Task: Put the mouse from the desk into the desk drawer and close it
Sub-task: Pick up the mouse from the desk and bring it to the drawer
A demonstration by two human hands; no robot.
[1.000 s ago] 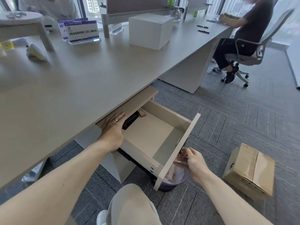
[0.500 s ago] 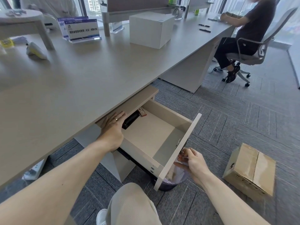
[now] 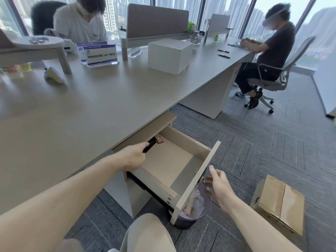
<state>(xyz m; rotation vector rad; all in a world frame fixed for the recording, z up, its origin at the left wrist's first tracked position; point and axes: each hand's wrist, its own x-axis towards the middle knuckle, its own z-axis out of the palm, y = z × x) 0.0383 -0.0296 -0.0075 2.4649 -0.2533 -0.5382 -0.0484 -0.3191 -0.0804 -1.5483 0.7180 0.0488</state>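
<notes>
The white and yellow mouse (image 3: 53, 75) lies on the desk (image 3: 94, 110) at the far left, an arm's length from both hands. Below the desk edge the drawer (image 3: 196, 180) stands pulled out, with a black object (image 3: 150, 144) and a small red box (image 3: 159, 139) at its back. My left hand (image 3: 133, 155) is over the drawer's left wall, fingers curled down against the near end of the black object; its grip is hidden. My right hand (image 3: 218, 186) hovers just off the drawer front by the small lock (image 3: 201, 179), fingers spread and holding nothing.
A white box (image 3: 170, 55) and acrylic signs (image 3: 101, 55) stand on the desk beyond the mouse. A lined waste bin (image 3: 192, 212) sits under the drawer front, a cardboard box (image 3: 278, 202) on the carpet to the right. Two people sit at the desk.
My right hand has let go of the lock on the drawer front and opened. My left hand's fingers have curled from flat on the drawer wall. The view has tilted up.
</notes>
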